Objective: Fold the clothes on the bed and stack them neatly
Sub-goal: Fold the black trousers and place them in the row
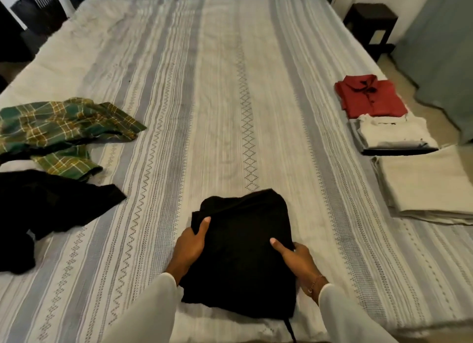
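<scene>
A folded black garment (243, 255) lies on the striped bed (217, 99) near its front edge. My left hand (190, 243) grips its left side, thumb on top and fingers underneath. My right hand (294, 259) grips its right side the same way. At the left lie an unfolded green plaid shirt (58, 127) and a loose black garment (51, 207). Along the right edge sit a folded red shirt (371, 97), a small stack topped by a white garment (394, 135), and a folded beige cloth (425, 186).
A dark bedside table (371, 25) stands past the bed's right far corner, next to a grey-green curtain (440, 61). A black laundry basket (38, 10) is at the far left. The wide middle of the bed bears only the cover.
</scene>
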